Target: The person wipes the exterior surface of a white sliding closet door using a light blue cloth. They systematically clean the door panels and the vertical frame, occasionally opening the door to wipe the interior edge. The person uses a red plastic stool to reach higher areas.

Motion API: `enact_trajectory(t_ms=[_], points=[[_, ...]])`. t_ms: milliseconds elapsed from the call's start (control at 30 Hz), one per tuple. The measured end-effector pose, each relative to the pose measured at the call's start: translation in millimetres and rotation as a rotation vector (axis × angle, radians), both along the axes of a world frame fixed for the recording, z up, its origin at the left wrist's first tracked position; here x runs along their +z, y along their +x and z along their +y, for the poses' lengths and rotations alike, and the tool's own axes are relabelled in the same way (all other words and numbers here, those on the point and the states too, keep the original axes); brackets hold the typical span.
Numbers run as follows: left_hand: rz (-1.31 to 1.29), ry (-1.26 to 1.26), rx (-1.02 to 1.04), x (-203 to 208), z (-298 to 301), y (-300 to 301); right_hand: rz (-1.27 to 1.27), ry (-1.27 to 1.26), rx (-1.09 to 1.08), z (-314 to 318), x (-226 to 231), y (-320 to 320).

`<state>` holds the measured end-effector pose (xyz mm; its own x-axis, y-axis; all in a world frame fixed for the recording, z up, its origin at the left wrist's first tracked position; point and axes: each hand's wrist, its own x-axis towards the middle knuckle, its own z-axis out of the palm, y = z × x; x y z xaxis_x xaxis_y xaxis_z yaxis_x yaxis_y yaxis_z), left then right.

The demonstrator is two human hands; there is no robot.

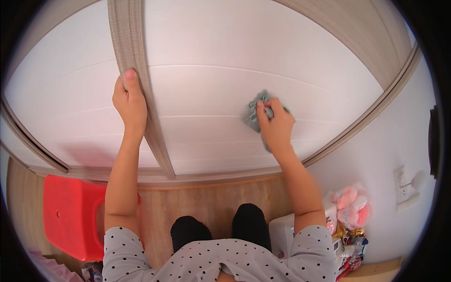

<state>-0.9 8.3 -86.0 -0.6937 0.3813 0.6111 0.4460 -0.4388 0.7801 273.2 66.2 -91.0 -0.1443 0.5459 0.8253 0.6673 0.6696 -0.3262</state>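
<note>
Cloth [252, 122] at panel [202, 91].
I see right hand [277, 126] pinching it, left hand [131, 106] clasping frame [127, 37], likely for steadiness.

Both arms reach forward and away from the torso [202, 261], bare from just above the elbows. The left forearm [123, 178] runs nearly straight up, leaning slightly inward, its wrist almost in line. The left hand [130, 107] shows its back, the thumb [131, 79] extended upward along the inner side; the other fingers fold away, mostly hidden, so how tightly they close is unclear. The right forearm [300, 181] slants up and inward. The right hand [277, 129] sits lower than the left, its back in view, knuckles bent, thumb and forefinger drawn together in a pinch.
</note>
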Motion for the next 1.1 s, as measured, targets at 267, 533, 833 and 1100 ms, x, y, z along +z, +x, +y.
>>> enact_trajectory(t_ms=[267, 533, 833, 1100], points=[[0.017, -0.029, 0.0, -2.1, -1.1, -2.3, -0.033, 0.061, 0.023, -11.9, 28.7, -36.7], [0.0, 0.019, 0.05, -3.6, 4.3, 0.5, -0.004, 0.056, 0.041, -3.1, 41.3, -9.8], [0.064, -0.002, 0.082, -0.3, 1.9, -1.0, -0.268, 0.105, -0.036, 2.7, 75.5, 14.9], [0.015, -0.016, 0.05, -0.9, 0.8, 1.0, -0.346, 0.114, -0.017, 2.3, 79.1, 12.7]])
